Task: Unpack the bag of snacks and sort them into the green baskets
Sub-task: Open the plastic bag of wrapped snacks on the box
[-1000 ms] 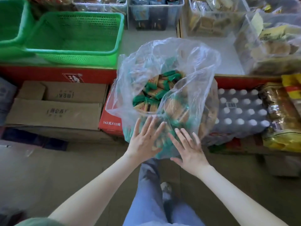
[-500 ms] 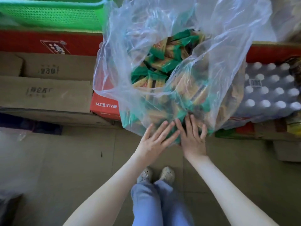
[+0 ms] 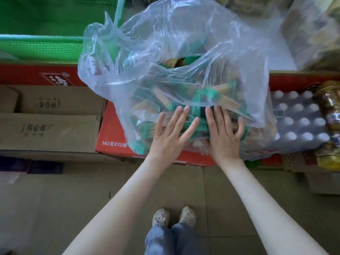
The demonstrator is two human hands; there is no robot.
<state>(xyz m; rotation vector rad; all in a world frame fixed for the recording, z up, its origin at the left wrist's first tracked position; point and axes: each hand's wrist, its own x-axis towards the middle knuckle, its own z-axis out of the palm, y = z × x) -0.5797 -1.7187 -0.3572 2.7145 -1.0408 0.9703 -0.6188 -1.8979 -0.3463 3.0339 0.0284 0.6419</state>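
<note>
On the red carton, a slack bag

Green basket sits upper left. Beside it the bag sags: thin, slippery film, light loose snacks. Left hand lies flat on it, fingers spread; right hand presses, outer fingers bent, pinch unclear. Better gathered at its mouth.

Clear plastic bag of green-wrapped snacks, mouth open, on red carton, green basket behind-left
</note>
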